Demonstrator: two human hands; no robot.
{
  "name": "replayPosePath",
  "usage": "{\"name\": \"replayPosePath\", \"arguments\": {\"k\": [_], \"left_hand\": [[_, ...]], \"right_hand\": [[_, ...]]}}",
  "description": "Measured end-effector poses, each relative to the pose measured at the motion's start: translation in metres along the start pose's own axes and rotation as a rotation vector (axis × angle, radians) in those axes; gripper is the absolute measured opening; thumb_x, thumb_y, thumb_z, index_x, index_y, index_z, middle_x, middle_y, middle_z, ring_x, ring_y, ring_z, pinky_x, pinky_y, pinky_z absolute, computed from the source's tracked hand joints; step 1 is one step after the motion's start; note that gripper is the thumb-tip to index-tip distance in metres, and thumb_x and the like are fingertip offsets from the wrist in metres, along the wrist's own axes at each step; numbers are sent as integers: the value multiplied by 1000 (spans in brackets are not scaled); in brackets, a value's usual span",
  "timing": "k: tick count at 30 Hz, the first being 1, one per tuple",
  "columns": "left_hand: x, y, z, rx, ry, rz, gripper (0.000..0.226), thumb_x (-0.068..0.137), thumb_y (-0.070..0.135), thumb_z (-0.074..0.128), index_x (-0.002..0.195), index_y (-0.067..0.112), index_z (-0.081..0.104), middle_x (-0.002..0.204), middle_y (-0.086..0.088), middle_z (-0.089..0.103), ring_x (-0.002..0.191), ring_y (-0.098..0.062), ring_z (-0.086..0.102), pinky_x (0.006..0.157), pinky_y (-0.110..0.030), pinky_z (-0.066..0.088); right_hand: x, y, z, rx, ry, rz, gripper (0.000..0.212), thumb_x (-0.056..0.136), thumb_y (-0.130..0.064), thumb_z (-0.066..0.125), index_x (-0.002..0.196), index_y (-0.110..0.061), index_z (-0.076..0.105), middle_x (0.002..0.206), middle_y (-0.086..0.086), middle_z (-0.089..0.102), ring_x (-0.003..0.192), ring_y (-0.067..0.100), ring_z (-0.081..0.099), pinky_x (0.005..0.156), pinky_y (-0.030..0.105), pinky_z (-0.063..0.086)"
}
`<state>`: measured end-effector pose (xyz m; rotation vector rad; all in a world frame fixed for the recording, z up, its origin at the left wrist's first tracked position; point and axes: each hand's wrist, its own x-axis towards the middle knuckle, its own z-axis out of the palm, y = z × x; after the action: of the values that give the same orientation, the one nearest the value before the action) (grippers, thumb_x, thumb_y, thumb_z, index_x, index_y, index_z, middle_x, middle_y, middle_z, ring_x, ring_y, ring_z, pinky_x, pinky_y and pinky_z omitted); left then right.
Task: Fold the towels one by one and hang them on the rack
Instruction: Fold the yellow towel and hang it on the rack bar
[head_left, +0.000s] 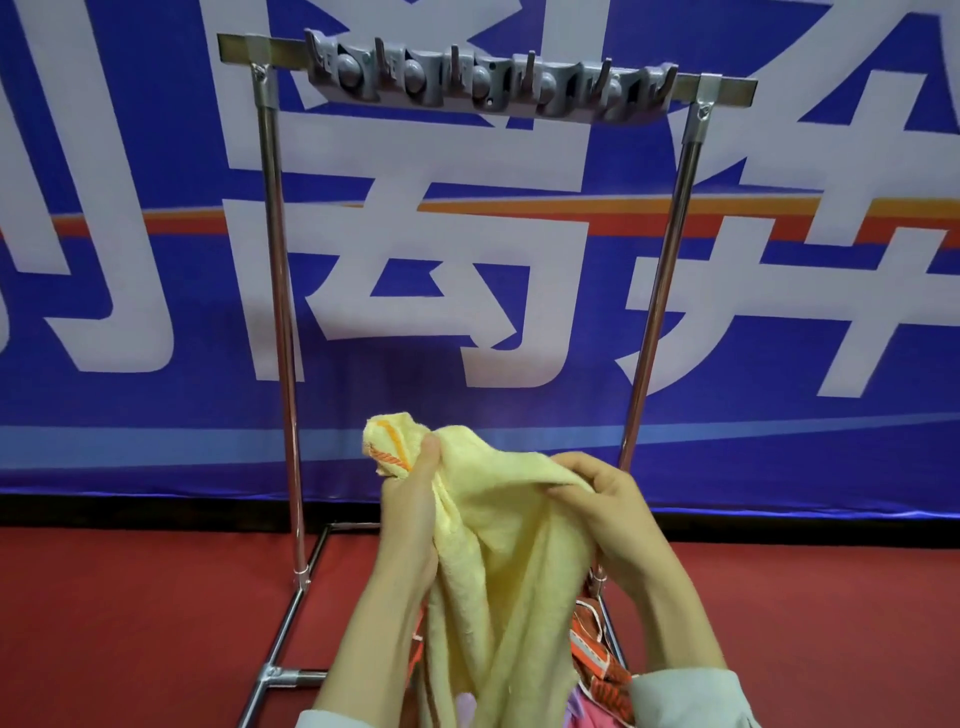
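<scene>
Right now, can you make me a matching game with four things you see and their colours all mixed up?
Things:
1. towel
2. hook strip
3. floor
4. banner

Colours:
a. grey
b. red
c. pale yellow
d. blue with big white characters

Right pairs: 1-c, 2-a, 3-b, 4-d.
</scene>
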<state>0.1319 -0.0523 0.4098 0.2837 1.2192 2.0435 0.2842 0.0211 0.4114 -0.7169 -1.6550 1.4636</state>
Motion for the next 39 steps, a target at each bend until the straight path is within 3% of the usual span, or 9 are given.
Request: {"name": "replayPosePath", "arguments": {"k": [6, 9, 18, 24, 27, 30, 33, 36, 39], "left_hand": [[-24, 2, 4, 120, -514, -94, 35, 69, 16, 72, 101, 2, 69, 97, -15, 73, 89, -23, 72, 74, -27, 58], [-22, -1, 6, 212, -399, -19, 26, 75, 3, 73, 101, 1, 70, 100, -19, 72, 91, -26, 71, 77, -29, 58], [-20, 6, 14, -99, -102, 72, 27, 88, 2, 60, 115, 4, 63, 99, -9, 70, 94, -24, 67, 84, -36, 53], [-18, 16, 7, -212, -43, 90, 22, 91, 13, 60, 112, 8, 65, 100, -6, 70, 94, -17, 67, 83, -31, 52], [-15, 12, 3, -142, -31, 68, 28, 91, 20, 61, 116, 6, 64, 107, -9, 71, 101, -21, 68, 90, -35, 52], [-19, 6, 8, -34, -94, 39, 35, 92, 21, 60, 122, 3, 61, 117, -13, 68, 107, -23, 66, 96, -37, 51], [-32, 2, 10, 53, -326, -26, 24, 84, 13, 67, 107, 7, 65, 96, -9, 72, 82, -16, 71, 72, -26, 57], [-46, -1, 13, 134, -565, -64, 36, 70, 3, 72, 105, 9, 63, 93, -8, 72, 81, -16, 71, 72, -25, 58], [-49, -2, 15, 252, -488, 14, 24, 73, 0, 76, 94, 9, 70, 89, -9, 73, 79, -19, 71, 66, -27, 57]], "right_hand": [[-1, -20, 17, 68, 30, -79, 14, 82, -5, 70, 82, -17, 76, 83, 3, 74, 81, 13, 68, 76, 27, 53], [0, -21, 22, 69, 25, -108, 16, 83, -3, 69, 80, -16, 76, 80, 2, 74, 78, 10, 68, 71, 23, 54], [5, 3, 15, -198, -131, -14, 14, 79, -8, 75, 90, -15, 74, 92, 7, 73, 84, 12, 66, 80, 28, 51], [12, 25, -6, -390, 220, 57, 16, 87, -10, 62, 77, -18, 72, 73, -2, 69, 77, 15, 59, 71, 33, 47], [6, 16, -5, -119, 312, 15, 18, 91, -14, 58, 77, -16, 68, 70, -1, 63, 72, 14, 53, 67, 31, 41], [0, -1, 1, 8, 292, -83, 23, 93, -17, 59, 71, -21, 66, 69, -3, 61, 73, 13, 54, 69, 30, 43], [-6, -14, 13, -69, 230, -172, 19, 90, -11, 62, 73, -18, 69, 65, -8, 60, 71, 9, 54, 68, 24, 45], [-9, -23, 24, -24, 213, -164, 18, 87, -4, 63, 75, -14, 72, 62, -6, 60, 67, 9, 54, 63, 23, 46], [-10, -25, 23, -27, 238, -154, 8, 84, -11, 70, 76, -9, 72, 68, 2, 64, 70, 13, 57, 66, 30, 48]]}}
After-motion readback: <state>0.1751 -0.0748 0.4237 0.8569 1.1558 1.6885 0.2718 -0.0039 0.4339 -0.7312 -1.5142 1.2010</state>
